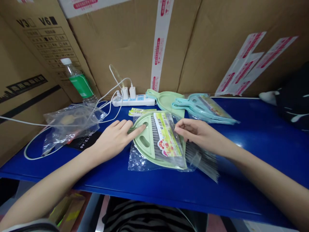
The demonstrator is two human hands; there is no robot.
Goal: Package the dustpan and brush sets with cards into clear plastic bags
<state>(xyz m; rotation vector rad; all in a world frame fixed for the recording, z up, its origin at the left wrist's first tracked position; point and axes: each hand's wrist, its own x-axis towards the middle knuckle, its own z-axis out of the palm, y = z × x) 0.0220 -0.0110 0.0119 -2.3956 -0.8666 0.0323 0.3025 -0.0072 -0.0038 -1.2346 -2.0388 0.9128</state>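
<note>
A light green dustpan [142,151] lies on the blue table with a matching green hand brush [145,140] nested on it. A printed card [166,138] covers part of the brush's grey bristles. Clear plastic bag [140,162] surrounds the set, wrinkled along the near side. My left hand [114,138] is over the handle end, index finger stretched onto the brush, the other fingers curled and the thumb hidden. At the set's right edge, the thumb and fingers of my right hand [193,130] pinch the bag's edge. Loose grey bristles [202,161] stick out beneath that hand.
Behind lie another green dustpan [169,100] and bagged light blue dustpan sets [205,108]. A power strip [135,101] with white cables, a green-labelled bottle [80,83] and crumpled plastic bags [70,122] are at the left. Cardboard boxes [125,45] wall the back.
</note>
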